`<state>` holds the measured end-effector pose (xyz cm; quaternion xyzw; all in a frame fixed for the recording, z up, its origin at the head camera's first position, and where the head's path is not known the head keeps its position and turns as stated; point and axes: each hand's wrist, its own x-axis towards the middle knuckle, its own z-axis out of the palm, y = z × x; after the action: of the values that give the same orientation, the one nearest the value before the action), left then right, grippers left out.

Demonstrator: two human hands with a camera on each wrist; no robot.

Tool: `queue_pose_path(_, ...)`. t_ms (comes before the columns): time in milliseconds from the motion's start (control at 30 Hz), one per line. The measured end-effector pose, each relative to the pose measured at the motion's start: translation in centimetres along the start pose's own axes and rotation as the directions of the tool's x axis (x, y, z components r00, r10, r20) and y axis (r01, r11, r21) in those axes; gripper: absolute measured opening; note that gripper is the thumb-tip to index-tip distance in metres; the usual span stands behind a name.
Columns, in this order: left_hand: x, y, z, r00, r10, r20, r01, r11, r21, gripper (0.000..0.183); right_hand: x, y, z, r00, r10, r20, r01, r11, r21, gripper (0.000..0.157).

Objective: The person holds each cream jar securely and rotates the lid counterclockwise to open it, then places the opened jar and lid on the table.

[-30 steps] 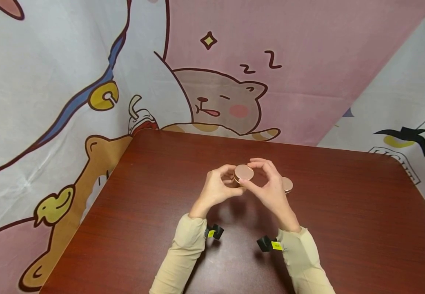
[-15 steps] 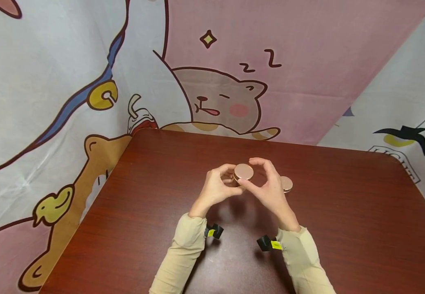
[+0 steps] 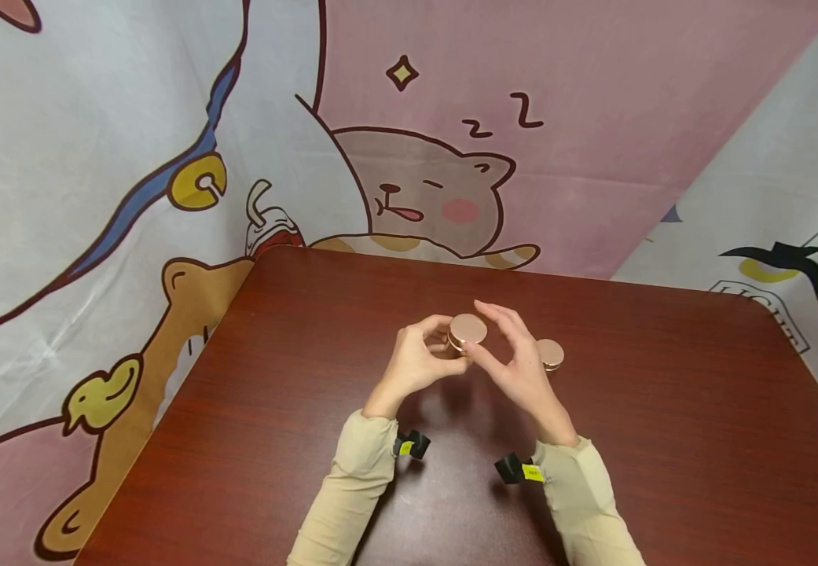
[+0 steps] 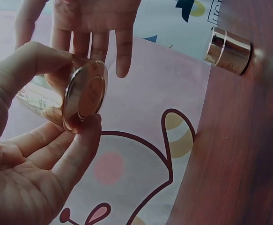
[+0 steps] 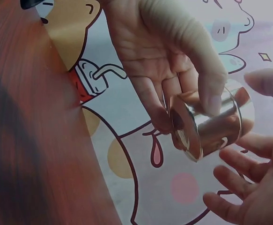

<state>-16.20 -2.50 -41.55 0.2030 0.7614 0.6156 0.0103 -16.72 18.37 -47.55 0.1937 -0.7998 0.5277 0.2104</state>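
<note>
My left hand [image 3: 419, 363] grips a small round rose-gold cosmetic jar [image 3: 468, 332] above the table, its thumb and fingers curled round the sides. In the head view the jar's flat pinkish top faces up, while the left wrist view shows its shiny gold underside [image 4: 89, 96] and faint lettering on its side. My right hand [image 3: 522, 369] is just to the right of the jar, fingers straight and spread, with the thumb tip at the jar's near edge in the head view. Behind that hand, a second rose-gold round container [image 3: 552, 354] stands on the table.
A dark red-brown wooden table [image 3: 274, 377] lies under both hands. Cloth printed with cartoon animals [image 3: 416, 181] hangs along the far and left sides. Small black cameras with yellow labels sit at both wrists.
My right fingers have lifted off the jar's far edge and straightened. The jar stays nearly in place in my left hand. The container on the table has not moved.
</note>
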Motion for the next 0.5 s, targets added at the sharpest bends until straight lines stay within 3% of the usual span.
queue_pose_path(67,0.0,-0.1,0.0,1.0,0.005,0.0,-0.005,1.0,0.004,0.045,0.0,-0.7,0.0,0.999,0.051,-0.012,-0.052,0.999,-0.013,0.06)
queue_pose_path(200,0.0,-0.2,0.1,1.0,0.013,-0.001,-0.012,1.0,0.012,0.044,0.8,-6.6,-0.1,0.99,0.139,-0.038,-0.14,0.99,-0.008,0.053)
queue_pose_path(267,0.0,-0.1,0.1,1.0,0.012,-0.001,-0.012,1.0,0.011,0.044,1.0,-7.9,-0.2,0.99,0.132,-0.044,-0.132,0.991,0.002,0.047)
queue_pose_path(367,0.0,0.0,0.0,1.0,0.002,-0.001,-0.002,1.0,0.003,0.044,0.9,-6.0,-0.2,0.997,0.073,-0.034,-0.071,0.996,0.046,0.042)
queue_pose_path(500,0.0,0.0,0.0,1.0,-0.014,-0.006,0.014,1.0,-0.008,0.045,0.1,2.2,0.1,0.998,-0.058,0.005,0.058,0.996,0.071,0.048)
